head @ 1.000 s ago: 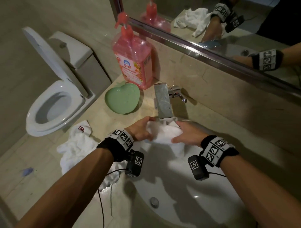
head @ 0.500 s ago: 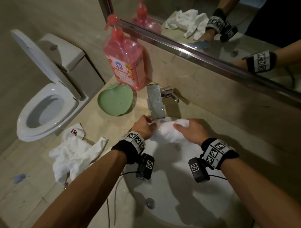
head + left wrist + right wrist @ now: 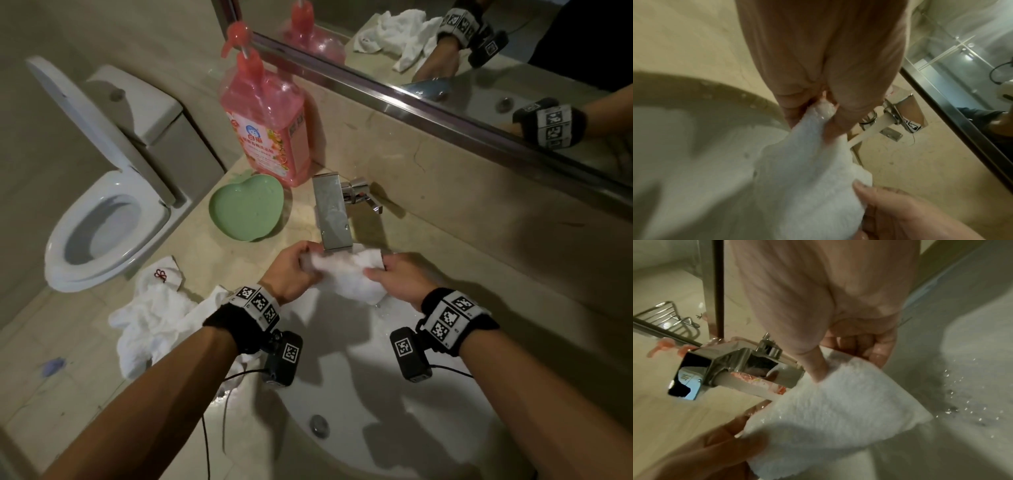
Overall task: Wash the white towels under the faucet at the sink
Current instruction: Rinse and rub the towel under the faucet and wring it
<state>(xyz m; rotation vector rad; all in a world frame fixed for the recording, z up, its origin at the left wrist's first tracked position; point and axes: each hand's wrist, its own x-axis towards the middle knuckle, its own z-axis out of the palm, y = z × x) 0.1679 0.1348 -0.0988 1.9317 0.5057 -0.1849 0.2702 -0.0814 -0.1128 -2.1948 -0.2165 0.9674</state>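
Sink [image 3: 445,428]: white basin set in the beige counter, drain at the near left; droplets spatter its wall in the right wrist view.

Spare towels [image 3: 150,318]: a crumpled white heap on the counter just left of the basin, not yet under water by the look of it.

Faucet [image 3: 330,212]: square chrome spout at the far rim; the left wrist view shows a stream leaving it.

Towel in hand [image 3: 346,274]: bunched, held over the far part of the basin directly beneath the spout, glistening wet at the upper fold.

Left hand [image 3: 291,270]: fingers and thumb curled round the towel's left end, pinching a wet tuft. Right hand [image 3: 399,277]: thumb pressed on top, fingers curled beneath the right end.

Judgement: step in hand is rinsing and rubbing this one towel. To do it well, the person would keep the bundle centred under the stream, work one end against the other, and unfold so inner layers wet through. Holding it low inside the basin should limit splash onto the counter and the wrist cameras.
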